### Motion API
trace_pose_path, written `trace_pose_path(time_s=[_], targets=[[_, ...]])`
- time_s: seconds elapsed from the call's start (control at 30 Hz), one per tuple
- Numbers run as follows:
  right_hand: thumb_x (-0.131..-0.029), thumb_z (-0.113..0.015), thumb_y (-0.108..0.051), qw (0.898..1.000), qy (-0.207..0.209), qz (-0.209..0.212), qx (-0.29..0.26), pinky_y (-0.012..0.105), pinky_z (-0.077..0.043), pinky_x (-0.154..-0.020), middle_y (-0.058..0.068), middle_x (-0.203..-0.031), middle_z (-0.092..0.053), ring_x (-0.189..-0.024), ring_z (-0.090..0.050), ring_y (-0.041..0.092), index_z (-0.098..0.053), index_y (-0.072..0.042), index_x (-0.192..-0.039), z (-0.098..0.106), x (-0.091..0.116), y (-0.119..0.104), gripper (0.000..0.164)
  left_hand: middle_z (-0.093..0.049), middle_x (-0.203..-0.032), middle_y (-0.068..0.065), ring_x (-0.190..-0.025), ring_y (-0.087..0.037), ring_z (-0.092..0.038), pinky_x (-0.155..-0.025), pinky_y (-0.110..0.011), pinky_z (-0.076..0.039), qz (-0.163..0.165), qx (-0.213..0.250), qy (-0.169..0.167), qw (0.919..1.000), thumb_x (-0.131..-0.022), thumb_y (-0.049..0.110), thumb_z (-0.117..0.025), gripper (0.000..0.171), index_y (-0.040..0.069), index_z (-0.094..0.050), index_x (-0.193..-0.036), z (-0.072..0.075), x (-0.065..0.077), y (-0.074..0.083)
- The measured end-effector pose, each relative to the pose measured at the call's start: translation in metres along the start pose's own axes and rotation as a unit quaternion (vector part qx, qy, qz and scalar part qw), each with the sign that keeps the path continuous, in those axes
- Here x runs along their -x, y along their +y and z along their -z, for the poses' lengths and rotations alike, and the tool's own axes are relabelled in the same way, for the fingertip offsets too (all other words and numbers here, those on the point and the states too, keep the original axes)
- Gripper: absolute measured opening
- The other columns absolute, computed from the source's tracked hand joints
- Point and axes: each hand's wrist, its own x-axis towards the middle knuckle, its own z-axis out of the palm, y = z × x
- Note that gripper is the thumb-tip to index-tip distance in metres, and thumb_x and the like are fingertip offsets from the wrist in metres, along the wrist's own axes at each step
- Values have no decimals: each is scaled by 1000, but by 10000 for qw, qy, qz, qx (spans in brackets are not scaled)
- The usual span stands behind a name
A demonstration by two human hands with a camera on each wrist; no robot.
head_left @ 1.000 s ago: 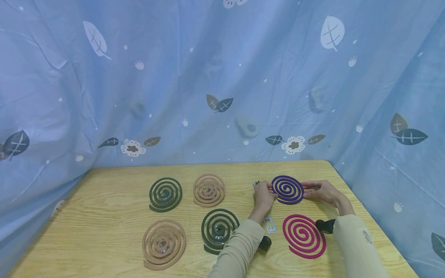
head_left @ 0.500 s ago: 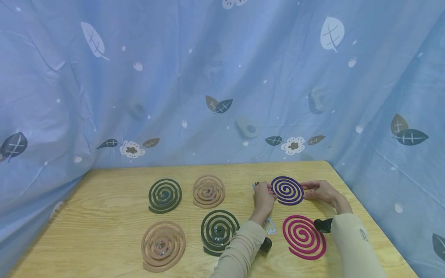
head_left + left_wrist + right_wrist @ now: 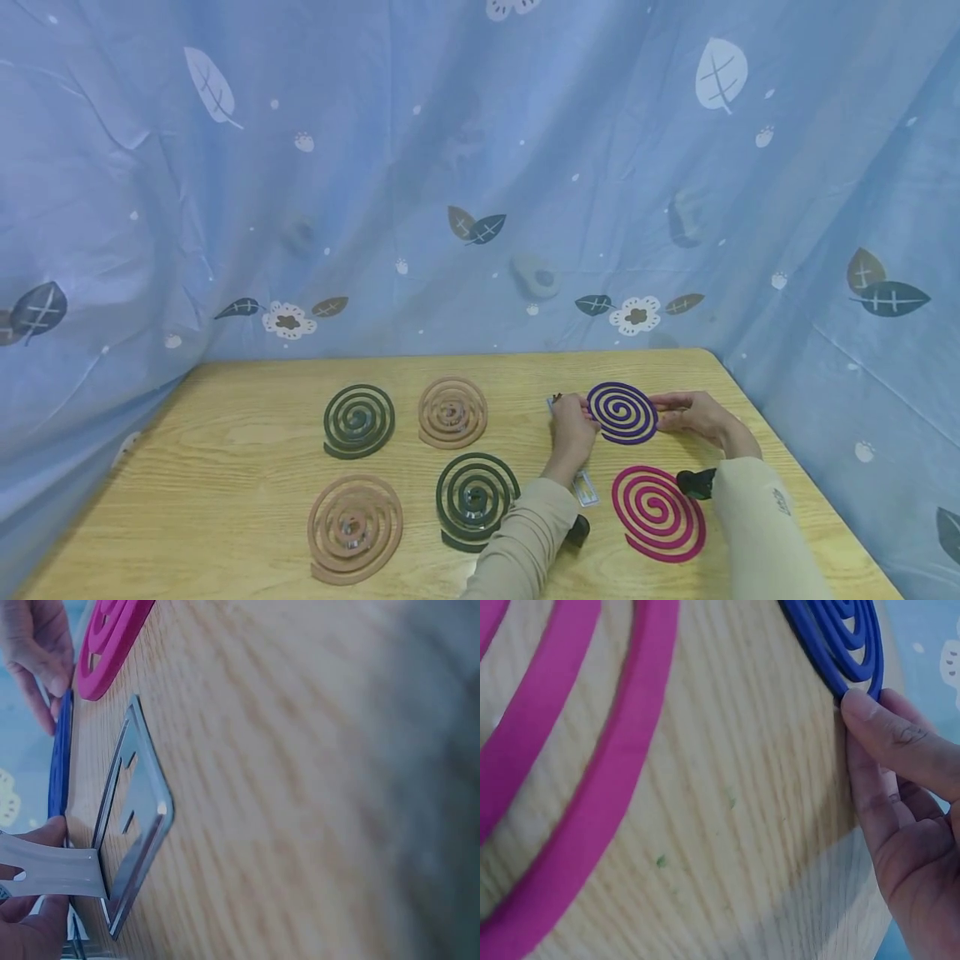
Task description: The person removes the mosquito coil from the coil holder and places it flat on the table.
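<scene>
A purple-blue mosquito coil (image 3: 620,409) is held between both hands near the back right of the wooden table. My left hand (image 3: 572,432) pinches its left edge. On the opposite edge my right hand (image 3: 699,419) pinches it between thumb and fingers, as the right wrist view shows up close at the coil's rim (image 3: 832,679). In front of it lies a pink mosquito coil (image 3: 656,503) flat on the table. A slotted metal coil stand (image 3: 146,769) rests just beside my left hand and is partly hidden by the wrist in the head view.
To the left, two dark green coils (image 3: 327,421) and two tan coils (image 3: 422,412) lie with shiny metal pieces at their centres. Another small metal piece (image 3: 551,405) shows behind my left hand. A blue patterned curtain (image 3: 480,167) hangs along the table's back and sides.
</scene>
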Motion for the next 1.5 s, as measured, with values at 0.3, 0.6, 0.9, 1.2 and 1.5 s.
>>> trace_pose_path(time_s=[0.3,0.6,0.9,1.2,1.5], targets=[[-87,-60,12,10000,-12,27,-30,28,-57,-80,21,-109,-63,-88,-65,16,-42,20,-130,0,-4,-5,47,-63,-73,-4,-63,-7,-54,-60,-19,-53,-105,8,44,9999,-67,-13,-77,28,-1,-65,-90,3,0,1],[-88,-59,11,9996,-42,33,291,30,-57,-82,26,-112,-60,-89,-64,16,-40,21,-130,2,1,-2,47,-61,-70,-1,-62,-7,-54,-57,-19,-51,73,-95,35,9999,-67,-11,-78,29,0,-66,-91,-2,6,0],[-91,-60,1,9997,-193,62,149,27,-55,-87,34,-127,-50,-97,-63,12,-33,20,-136,5,9,2,55,-61,-72,-1,-63,-7,-53,-57,-19,-50,-65,-301,-27,9995,-66,-11,-79,31,0,-67,-94,0,10,3],[-97,-51,0,9863,-151,587,-1535,24,-53,-90,1,-120,-61,-101,-62,2,-47,-4,-138,19,13,6,41,-64,-88,-10,-74,-14,-61,-65,-14,-51,-919,186,-732,9929,-75,-8,-76,35,-8,-63,-107,20,11,17],[-97,-50,3,9756,88,1436,-1658,22,-52,-90,-10,-113,-58,-100,-62,4,-60,-27,-117,12,30,-15,38,-67,-101,-16,-86,-18,-66,-69,-14,-54,-1300,909,-1400,9774,-80,-3,-74,32,-4,-65,-110,64,24,35]])
